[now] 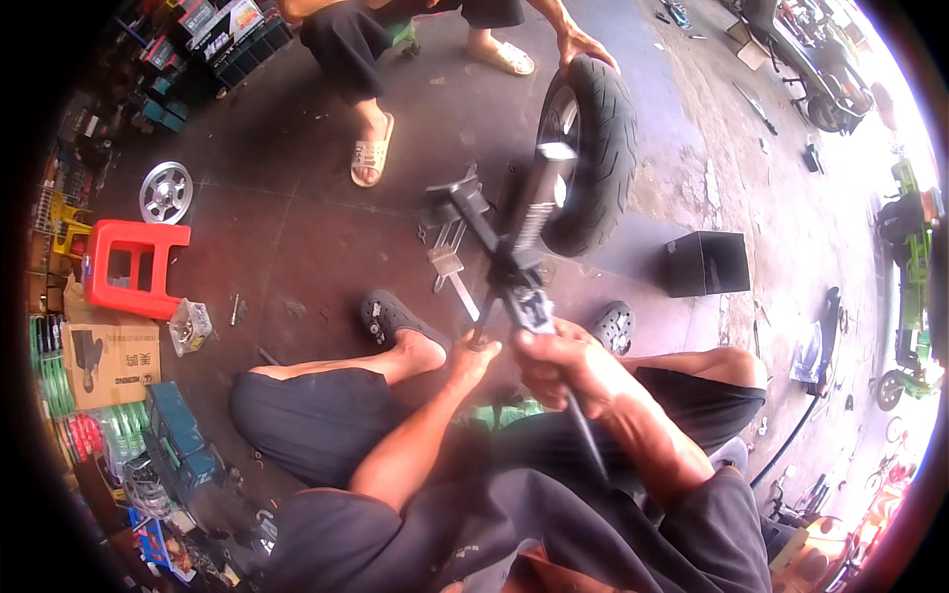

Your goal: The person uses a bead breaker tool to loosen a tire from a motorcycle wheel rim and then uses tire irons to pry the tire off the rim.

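Observation:
Between my legs I hold up a dark metal fork-like assembly (pixel 514 267), tilted and partly smeared by motion. A coil-spring shock absorber (pixel 535 219) is on its far side. My left hand (pixel 475 358) is closed around a thin lower bar of it. Higher up and to the right, my right hand (pixel 568 368) grips its pale metal end, and a dark rod slants down below that hand. Just beyond the assembly stands a wheel with a black tyre (pixel 608 148), steadied from above by another person's hand (pixel 585 47). Flat silver metal brackets (pixel 447 259) lie on the floor behind the assembly.
A black open box (pixel 707 264) stands on the floor to the right. At the left are a red plastic stool (pixel 133 265), a silver wheel rim (pixel 165 192) and a cardboard box (pixel 114 358). The other person's sandalled foot (pixel 372 150) is across from me.

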A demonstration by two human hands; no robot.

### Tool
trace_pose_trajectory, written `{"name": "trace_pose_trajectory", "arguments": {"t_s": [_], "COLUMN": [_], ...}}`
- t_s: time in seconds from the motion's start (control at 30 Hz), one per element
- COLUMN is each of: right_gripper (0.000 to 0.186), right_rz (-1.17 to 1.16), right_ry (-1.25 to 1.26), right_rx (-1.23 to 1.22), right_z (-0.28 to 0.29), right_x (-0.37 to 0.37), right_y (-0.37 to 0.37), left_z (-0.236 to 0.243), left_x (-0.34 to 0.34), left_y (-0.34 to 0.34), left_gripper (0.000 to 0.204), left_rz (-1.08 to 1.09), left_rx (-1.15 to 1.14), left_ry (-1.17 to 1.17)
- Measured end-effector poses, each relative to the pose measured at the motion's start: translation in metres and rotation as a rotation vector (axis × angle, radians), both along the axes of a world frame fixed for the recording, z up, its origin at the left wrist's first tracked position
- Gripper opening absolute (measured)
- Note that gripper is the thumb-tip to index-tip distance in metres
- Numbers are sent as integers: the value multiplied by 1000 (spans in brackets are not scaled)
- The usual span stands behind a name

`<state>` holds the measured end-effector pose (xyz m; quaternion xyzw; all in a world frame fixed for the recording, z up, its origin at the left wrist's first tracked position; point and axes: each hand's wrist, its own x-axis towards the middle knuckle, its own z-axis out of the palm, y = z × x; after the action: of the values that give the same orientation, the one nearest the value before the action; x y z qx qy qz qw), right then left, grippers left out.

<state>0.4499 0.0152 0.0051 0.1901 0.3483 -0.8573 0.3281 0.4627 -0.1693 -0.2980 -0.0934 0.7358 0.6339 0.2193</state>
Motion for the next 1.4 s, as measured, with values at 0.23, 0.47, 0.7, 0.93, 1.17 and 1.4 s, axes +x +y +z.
{"name": "trace_pose_trajectory", "arguments": {"t_s": [0.23, 0.47, 0.7, 0.93, 1.17, 1.4], "right_gripper": [32, 46, 67, 65, 22, 19], "right_rz": [-74, -68, 286, 314, 89, -138], "right_ry": [97, -8, -21, -7, -150, -168], "right_rx": [44, 358, 554, 543, 691, 642], "right_z": [39, 32, 21, 39, 33, 14], "right_x": [56, 92, 85, 60, 103, 94], "right_y": [90, 109, 120, 115, 99, 86], "left_z": [172, 244, 224, 237, 242, 233], "left_x": [-32, -77, -50, -31, -63, -119], "left_y": [-31, -44, -57, -80, -60, -31], "left_gripper": [22, 25, 20, 26, 22, 21], "left_rz": [-365, -674, -627, -618, -801, -989], "left_rx": [-286, -569, -421, -579, -568, -613], "left_ry": [779, 824, 875, 657, 745, 642]}}
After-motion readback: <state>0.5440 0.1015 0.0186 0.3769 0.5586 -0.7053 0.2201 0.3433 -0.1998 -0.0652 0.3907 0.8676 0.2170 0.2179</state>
